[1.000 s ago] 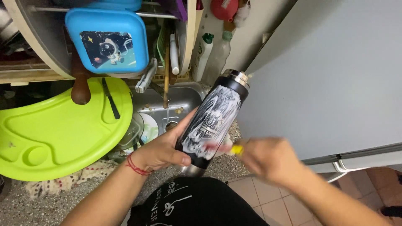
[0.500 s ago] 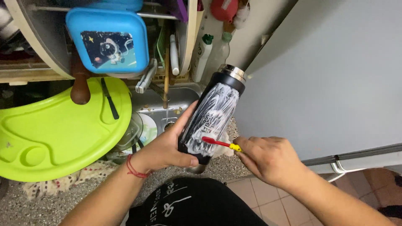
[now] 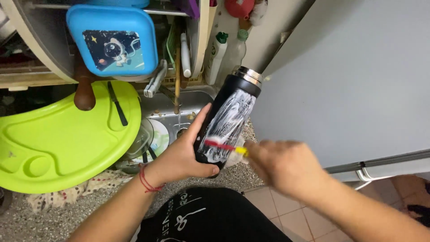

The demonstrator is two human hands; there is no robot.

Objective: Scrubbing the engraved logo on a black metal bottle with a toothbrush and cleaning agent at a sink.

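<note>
Black flask (image 3: pixel 228 118) (soapy) in left hand (image 3: pixel 186 154) fingers | right hand (image 3: pixel 280 166) pinching red-yellow brush (image 3: pixel 222 146) | blue lunchbox (image 3: pixel 114 40) above

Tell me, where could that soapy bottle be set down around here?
The left hand holds the black bottle; the right hand scrubs it with a small brush. The green tray has bare surface, and speckled counter shows below it. The sink is crowded with dishes, and the rack above is packed.

A speckled grey stone counter (image 3: pixel 40 222) carries a steel sink (image 3: pixel 197 101). A pale grey appliance door (image 3: pixel 349 85) fills the right side, above beige floor tiles (image 3: pixel 286 213). The wall (image 3: pixel 286 18) is cream.
</note>
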